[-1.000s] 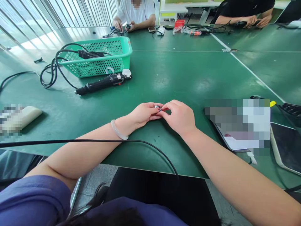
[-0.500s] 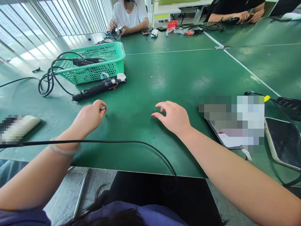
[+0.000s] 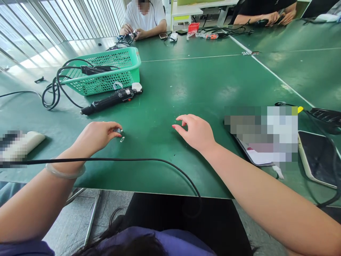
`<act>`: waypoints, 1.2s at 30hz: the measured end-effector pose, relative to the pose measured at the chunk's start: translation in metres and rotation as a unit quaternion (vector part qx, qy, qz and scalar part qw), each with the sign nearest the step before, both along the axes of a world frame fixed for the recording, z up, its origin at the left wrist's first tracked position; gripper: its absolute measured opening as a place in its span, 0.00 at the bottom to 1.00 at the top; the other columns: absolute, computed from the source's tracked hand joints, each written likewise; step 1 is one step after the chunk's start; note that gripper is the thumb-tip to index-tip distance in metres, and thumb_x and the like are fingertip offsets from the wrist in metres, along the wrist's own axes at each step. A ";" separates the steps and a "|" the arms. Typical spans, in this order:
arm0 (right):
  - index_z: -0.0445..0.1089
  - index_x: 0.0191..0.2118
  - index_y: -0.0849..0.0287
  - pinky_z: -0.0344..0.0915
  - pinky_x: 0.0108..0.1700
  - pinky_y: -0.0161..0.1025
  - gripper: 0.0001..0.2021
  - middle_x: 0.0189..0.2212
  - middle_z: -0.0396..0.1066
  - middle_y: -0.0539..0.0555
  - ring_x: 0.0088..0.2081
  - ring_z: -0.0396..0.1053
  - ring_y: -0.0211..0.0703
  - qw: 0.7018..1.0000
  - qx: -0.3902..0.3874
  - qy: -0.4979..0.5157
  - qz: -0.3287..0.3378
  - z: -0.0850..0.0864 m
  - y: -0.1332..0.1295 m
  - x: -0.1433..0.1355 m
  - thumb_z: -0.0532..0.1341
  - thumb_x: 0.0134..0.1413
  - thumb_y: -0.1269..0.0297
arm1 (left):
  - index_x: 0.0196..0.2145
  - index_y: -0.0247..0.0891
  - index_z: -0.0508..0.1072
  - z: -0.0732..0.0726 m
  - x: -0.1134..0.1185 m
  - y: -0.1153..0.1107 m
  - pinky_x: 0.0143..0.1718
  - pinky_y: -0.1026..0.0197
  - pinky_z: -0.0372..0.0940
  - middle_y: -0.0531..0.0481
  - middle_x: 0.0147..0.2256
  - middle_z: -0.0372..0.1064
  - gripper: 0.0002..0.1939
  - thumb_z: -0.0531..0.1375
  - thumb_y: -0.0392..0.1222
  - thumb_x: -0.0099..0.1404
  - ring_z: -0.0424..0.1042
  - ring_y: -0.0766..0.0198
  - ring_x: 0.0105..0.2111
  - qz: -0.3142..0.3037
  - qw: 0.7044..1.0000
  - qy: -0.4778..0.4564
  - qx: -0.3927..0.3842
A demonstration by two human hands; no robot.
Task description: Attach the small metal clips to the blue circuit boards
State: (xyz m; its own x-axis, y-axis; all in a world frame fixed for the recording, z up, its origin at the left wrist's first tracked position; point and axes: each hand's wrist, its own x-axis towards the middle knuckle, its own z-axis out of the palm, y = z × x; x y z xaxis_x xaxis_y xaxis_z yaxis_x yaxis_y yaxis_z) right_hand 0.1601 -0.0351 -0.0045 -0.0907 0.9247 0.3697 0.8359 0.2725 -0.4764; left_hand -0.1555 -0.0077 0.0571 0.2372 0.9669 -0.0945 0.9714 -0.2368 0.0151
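My left hand [image 3: 99, 136] is closed in a pinch around a small metallic piece [image 3: 118, 131], low over the green table [image 3: 149, 142]. Just right of its fingertips lies a small, pale, clip-like piece [image 3: 122, 139] on the table. My right hand [image 3: 195, 131] is to the right, its thumb and fingers apart in a curved shape, with nothing seen between them. The black electric screwdriver [image 3: 112, 100] rests beyond my left hand, beside the green basket [image 3: 103, 83].
A black cable [image 3: 128, 160] crosses in front of my left wrist. At the right are a phone [image 3: 319, 156] and a blurred flat item [image 3: 261, 135]; another pale object [image 3: 33, 142] lies left. Two people [image 3: 145, 17] sit across the table, near cables and a red box [image 3: 193, 27].
My left hand has turned and its fingers now point right, showing more of the metallic piece. The small clip-like piece is now visible on the table. My right hand has hardly moved.
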 end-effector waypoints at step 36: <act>0.78 0.43 0.54 0.64 0.38 0.40 0.10 0.37 0.73 0.51 0.34 0.67 0.39 0.980 -0.123 0.020 0.153 0.003 0.007 0.014 0.65 0.55 0.66 | 0.47 0.39 0.73 -0.045 0.157 0.007 0.41 0.65 0.63 0.51 0.36 0.73 0.11 0.53 0.37 0.71 0.69 0.74 0.31 0.125 0.567 -0.786 -0.211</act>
